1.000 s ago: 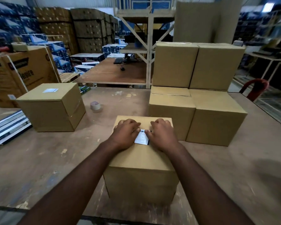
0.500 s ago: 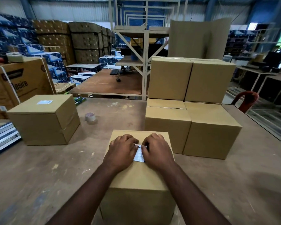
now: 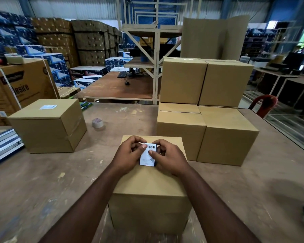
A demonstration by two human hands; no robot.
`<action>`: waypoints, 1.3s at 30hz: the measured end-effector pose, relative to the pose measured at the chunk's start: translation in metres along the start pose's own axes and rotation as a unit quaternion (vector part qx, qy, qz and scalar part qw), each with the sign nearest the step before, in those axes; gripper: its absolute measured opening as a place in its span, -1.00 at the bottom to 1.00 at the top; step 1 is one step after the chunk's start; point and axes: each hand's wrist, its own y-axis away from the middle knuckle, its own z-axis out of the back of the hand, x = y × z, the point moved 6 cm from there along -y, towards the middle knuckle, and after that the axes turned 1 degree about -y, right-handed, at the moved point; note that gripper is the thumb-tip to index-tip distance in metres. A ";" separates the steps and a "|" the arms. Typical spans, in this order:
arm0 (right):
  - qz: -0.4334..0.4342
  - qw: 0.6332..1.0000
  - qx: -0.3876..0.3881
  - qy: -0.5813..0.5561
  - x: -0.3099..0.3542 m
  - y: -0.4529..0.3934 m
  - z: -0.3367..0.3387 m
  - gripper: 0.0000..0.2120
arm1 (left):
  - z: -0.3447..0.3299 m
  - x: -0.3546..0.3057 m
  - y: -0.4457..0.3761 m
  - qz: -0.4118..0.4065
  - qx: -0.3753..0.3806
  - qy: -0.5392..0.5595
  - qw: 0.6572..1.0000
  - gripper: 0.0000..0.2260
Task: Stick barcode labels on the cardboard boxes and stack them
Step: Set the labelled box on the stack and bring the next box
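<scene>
Both hands meet above the top of the near box (image 3: 148, 183), which sits on the table (image 3: 42, 186) right in front of the person. The left hand (image 3: 128, 153) and the right hand (image 3: 168, 157) hold a white barcode label (image 3: 148, 155) between them, fingers curled, each thumb pressing on its printed face; the barcode strip shows at the label's far end. Whether the label touches the box top or is held just above it cannot be told. To the left, well apart, stands a second box (image 3: 47, 125) with a pale label (image 3: 48, 107) already on its top. A tape roll (image 3: 97, 122) lies on the table between that box and the stack (image 3: 205, 109) at the right, where two boxes sit on top of others in two tiers. Behind the left box stands a large printed carton (image 3: 23, 88).
</scene>
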 end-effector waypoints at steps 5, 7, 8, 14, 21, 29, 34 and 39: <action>-0.021 0.982 -0.021 -0.184 -0.007 -0.002 0.006 -0.78 | 0.002 -0.006 0.000 -0.001 -0.028 0.024 0.999 -0.83; -0.024 0.978 -0.029 -0.205 -0.004 -0.001 0.009 -0.81 | 0.001 -0.009 0.001 -0.001 -0.013 0.047 0.999 -0.83; -0.026 0.977 -0.029 -0.209 -0.002 0.001 0.010 -0.82 | 0.000 -0.012 0.001 -0.001 -0.006 0.055 0.998 -0.83; -0.017 0.974 -0.053 -0.218 0.014 0.029 0.037 -0.84 | -0.007 -0.044 0.017 -0.016 0.029 0.046 0.998 -0.75; -0.066 0.930 -0.199 -0.300 -0.001 0.128 0.098 -0.93 | -0.079 -0.093 0.045 -0.035 0.134 0.066 0.988 -0.87; -0.133 0.893 -0.340 -0.265 -0.060 0.229 0.178 -0.94 | -0.217 -0.111 0.067 -0.060 0.271 0.091 0.957 -0.90; -0.125 0.909 -0.338 -0.209 -0.109 0.260 0.249 -0.74 | -0.333 -0.108 0.064 -0.056 0.302 0.106 0.946 -0.93; -0.122 0.913 -0.360 -0.150 -0.168 0.289 0.344 -0.86 | -0.464 -0.121 0.048 -0.033 0.318 0.139 0.937 -0.90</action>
